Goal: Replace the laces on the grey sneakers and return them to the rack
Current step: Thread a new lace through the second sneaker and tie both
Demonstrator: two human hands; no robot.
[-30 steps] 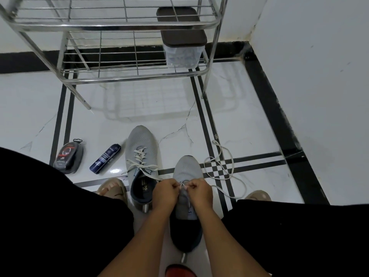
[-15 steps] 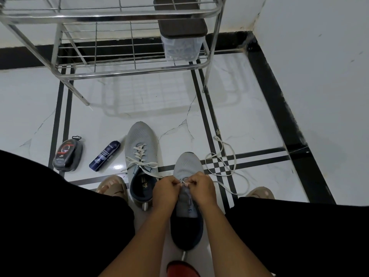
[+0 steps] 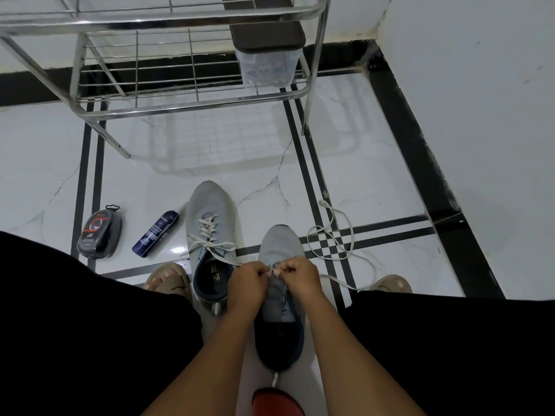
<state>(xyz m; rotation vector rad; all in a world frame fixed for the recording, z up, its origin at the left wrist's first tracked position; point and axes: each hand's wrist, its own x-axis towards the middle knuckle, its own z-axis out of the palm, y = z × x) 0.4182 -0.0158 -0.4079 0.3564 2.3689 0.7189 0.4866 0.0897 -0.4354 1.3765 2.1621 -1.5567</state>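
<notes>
Over white tile, hands pinch lace.

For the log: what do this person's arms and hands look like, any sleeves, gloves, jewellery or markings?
Both forearms are bare right up to the bottom edge of the frame, so no sleeve shows. The left hand and right hand wear no gloves, and no watch, bracelet or ring is visible. Fingernails are hidden or too small to judge. No marks or tattoos show on either arm.

both forearms reach forward, converging; left hand and right hand knuckles-up, nearly touching, fingers curled, each pinching a bit of lace between them
</notes>
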